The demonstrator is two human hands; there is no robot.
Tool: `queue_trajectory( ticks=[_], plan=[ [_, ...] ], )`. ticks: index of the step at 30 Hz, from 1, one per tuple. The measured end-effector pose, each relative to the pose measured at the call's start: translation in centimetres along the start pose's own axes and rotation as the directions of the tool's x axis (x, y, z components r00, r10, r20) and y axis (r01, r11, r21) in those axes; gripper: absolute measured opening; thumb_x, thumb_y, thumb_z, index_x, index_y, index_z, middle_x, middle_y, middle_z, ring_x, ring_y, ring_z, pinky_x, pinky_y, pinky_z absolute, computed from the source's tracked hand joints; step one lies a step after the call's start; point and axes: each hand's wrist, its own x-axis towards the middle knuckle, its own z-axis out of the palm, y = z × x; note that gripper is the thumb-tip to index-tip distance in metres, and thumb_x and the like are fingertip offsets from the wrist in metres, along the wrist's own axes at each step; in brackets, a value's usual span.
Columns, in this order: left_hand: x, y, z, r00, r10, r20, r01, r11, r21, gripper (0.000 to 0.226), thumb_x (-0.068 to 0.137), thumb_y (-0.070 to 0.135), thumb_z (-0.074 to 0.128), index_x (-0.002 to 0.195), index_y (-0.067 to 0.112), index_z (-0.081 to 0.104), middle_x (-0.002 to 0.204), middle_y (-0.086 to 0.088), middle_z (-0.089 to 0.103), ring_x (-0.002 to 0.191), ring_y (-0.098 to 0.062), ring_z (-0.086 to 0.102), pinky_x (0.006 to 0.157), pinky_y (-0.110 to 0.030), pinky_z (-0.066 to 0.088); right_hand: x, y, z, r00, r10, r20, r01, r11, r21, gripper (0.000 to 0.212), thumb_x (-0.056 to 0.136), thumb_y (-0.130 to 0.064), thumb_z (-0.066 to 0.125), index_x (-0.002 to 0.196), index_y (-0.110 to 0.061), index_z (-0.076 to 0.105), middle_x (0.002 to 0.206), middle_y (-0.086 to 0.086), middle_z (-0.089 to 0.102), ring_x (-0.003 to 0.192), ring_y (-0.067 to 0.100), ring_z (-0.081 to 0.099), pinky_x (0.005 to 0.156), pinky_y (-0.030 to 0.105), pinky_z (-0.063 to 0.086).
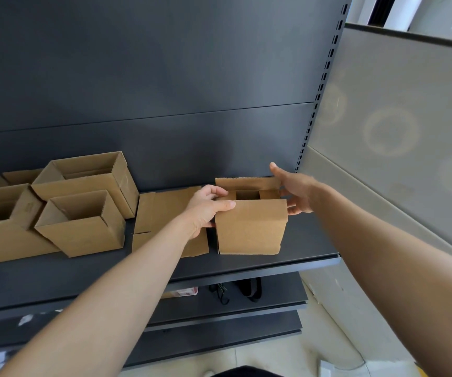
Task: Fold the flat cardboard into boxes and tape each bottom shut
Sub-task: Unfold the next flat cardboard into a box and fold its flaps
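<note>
Brown cardboard box (250, 227) is standing on the dark shelf (303, 240), the left hand (205, 210) pinching its near flap's left corner while the right hand (297, 191), fingers spread, is pressing its right side.

1. Daylight is coming in from the window (437, 12) at upper right, lighting the scene evenly and fairly brightly.
2. Pale flare rings are glowing on the grey partition (390, 131).
3. The wide lens is bending the shelf upright (325, 72) and stretching the frame's edges.
4. Soft shadows are pooling between the folded boxes (83, 224); the lower corners are blurring.
</note>
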Motion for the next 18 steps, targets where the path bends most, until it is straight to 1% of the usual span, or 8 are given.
queue_trajectory(
  ticks=[2, 5, 8, 10, 13, 15, 16, 18],
  plan=[
    [-0.02, -0.16, 0.21, 1.0, 0.026, -0.018, -0.026, 1.0, 0.009, 0.032, 0.083, 0.016, 0.071, 0.11, 0.02, 0.054, 0.117, 0.0, 0.059, 0.103, -0.02, 0.057, 0.079, -0.039, 0.053, 0.11, -0.02, 0.04, 1.0, 0.006, -0.007, -0.006, 1.0, -0.007, 0.067, 0.079, -0.07, 0.055, 0.12, -0.017, 0.054, 0.116, 0.01, 0.062, 0.1, 0.032, 0.063, 0.088, 0.045, 0.053],
    [0.11, -0.43, 0.4, 0.998, 0.057, -0.038, -0.056, 0.998, 0.033, 0.032, 0.083, 0.014, 0.07, 0.108, 0.022, 0.053, 0.12, 0.003, 0.056, 0.104, -0.02, 0.057, 0.077, -0.036, 0.053, -0.02, -0.13, 0.11, 1.0, 0.007, -0.014, -0.007, 1.0, -0.025, 0.065, 0.079, -0.068, 0.057, 0.118, -0.017, 0.055, 0.115, 0.009, 0.061, 0.101, 0.033, 0.062, 0.088, 0.045, 0.053],
    [0.28, -0.61, 0.51, 0.994, 0.078, -0.072, -0.072, 0.995, 0.073, 0.036, 0.081, 0.012, 0.072, 0.107, 0.023, 0.048, 0.124, 0.006, 0.05, 0.108, -0.021, 0.054, 0.082, -0.037, 0.052, -0.14, -0.18, 0.17, 1.0, 0.011, -0.012, -0.011, 0.999, -0.041, 0.06, 0.08, -0.064, 0.059, 0.117, -0.017, 0.055, 0.114, 0.009, 0.06, 0.103, 0.033, 0.061, 0.089, 0.045, 0.052],
    [0.39, -0.73, 0.58, 0.991, 0.081, -0.102, -0.07, 0.992, 0.109, 0.045, 0.08, 0.011, 0.073, 0.109, 0.023, 0.041, 0.124, 0.005, 0.045, 0.109, -0.021, 0.051, 0.084, -0.036, 0.05, -0.18, -0.23, 0.2, 1.0, 0.012, -0.012, -0.012, 0.999, -0.042, 0.057, 0.081, -0.061, 0.062, 0.117, -0.017, 0.056, 0.113, 0.009, 0.06, 0.103, 0.033, 0.061, 0.092, 0.046, 0.052],
    [0.44, -0.87, 0.73, 0.985, 0.092, -0.148, -0.071, 0.988, 0.138, 0.065, 0.08, 0.009, 0.074, 0.12, 0.028, 0.026, 0.124, -0.001, 0.039, 0.106, -0.02, 0.047, 0.079, -0.031, 0.049, -0.27, -0.22, 0.18, 1.0, 0.014, -0.014, -0.015, 0.999, -0.048, 0.051, 0.082, -0.056, 0.064, 0.114, -0.017, 0.058, 0.109, 0.008, 0.061, 0.101, 0.031, 0.062, 0.092, 0.046, 0.051],
    [0.38, -0.88, 0.71, 0.981, 0.1, -0.163, -0.08, 0.989, 0.126, 0.083, 0.078, 0.008, 0.075, 0.133, 0.034, 0.019, 0.125, -0.001, 0.036, 0.108, -0.02, 0.046, 0.087, -0.036, 0.05, -0.31, -0.15, 0.17, 1.0, 0.013, -0.013, -0.014, 0.999, -0.045, 0.047, 0.084, -0.052, 0.065, 0.113, -0.016, 0.058, 0.108, 0.008, 0.061, 0.1, 0.031, 0.062, 0.092, 0.045, 0.052],
    [0.4, -0.9, 0.68, 0.983, 0.107, -0.151, -0.089, 0.989, 0.12, 0.088, 0.078, 0.007, 0.075, 0.136, 0.039, 0.018, 0.126, 0.0, 0.034, 0.11, -0.02, 0.045, 0.091, -0.039, 0.049, -0.36, -0.13, 0.14, 1.0, 0.012, -0.012, -0.013, 0.999, -0.044, 0.044, 0.084, -0.05, 0.065, 0.112, -0.016, 0.058, 0.11, 0.008, 0.062, 0.1, 0.031, 0.062, 0.091, 0.045, 0.052],
    [0.4, -0.98, 0.67, 0.985, 0.127, -0.113, -0.113, 0.986, 0.126, 0.078, 0.079, 0.007, 0.074, 0.132, 0.044, 0.031, 0.128, 0.001, 0.035, 0.114, -0.022, 0.045, 0.091, -0.04, 0.05, -0.35, -0.11, 0.02, 1.0, 0.009, -0.002, -0.01, 0.999, -0.043, 0.035, 0.086, -0.042, 0.066, 0.108, -0.017, 0.059, 0.113, 0.009, 0.061, 0.101, 0.031, 0.062, 0.089, 0.044, 0.053]
  ],
)
